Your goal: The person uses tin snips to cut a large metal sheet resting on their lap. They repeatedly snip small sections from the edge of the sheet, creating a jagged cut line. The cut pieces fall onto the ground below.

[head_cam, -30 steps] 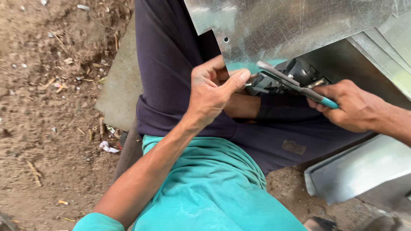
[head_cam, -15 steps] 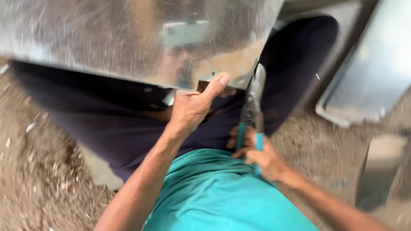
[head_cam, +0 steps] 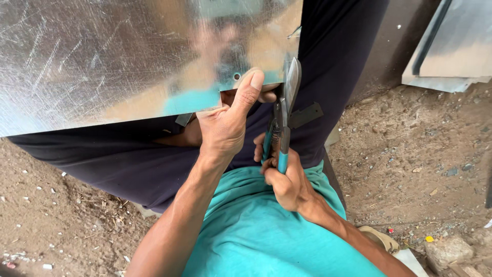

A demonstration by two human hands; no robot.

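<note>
Upper left: we see the metal sheet (head_cam: 128,56) filling it, blocking passage.
Centre: our left hand (head_cam: 225,125) and the tin snips (head_cam: 284,110) crowd the sheet's lower right corner.
Right side: bare dirt ground (head_cam: 410,169) lies open.
Upper right: leaning metal panels (head_cam: 451,46) close it off.
Lower left: open dirt.

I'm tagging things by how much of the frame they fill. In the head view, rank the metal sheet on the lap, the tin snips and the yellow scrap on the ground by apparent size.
1. metal sheet, by far the largest, though nearest the camera.
2. tin snips, held in the right hand.
3. yellow scrap, a tiny speck.
</note>
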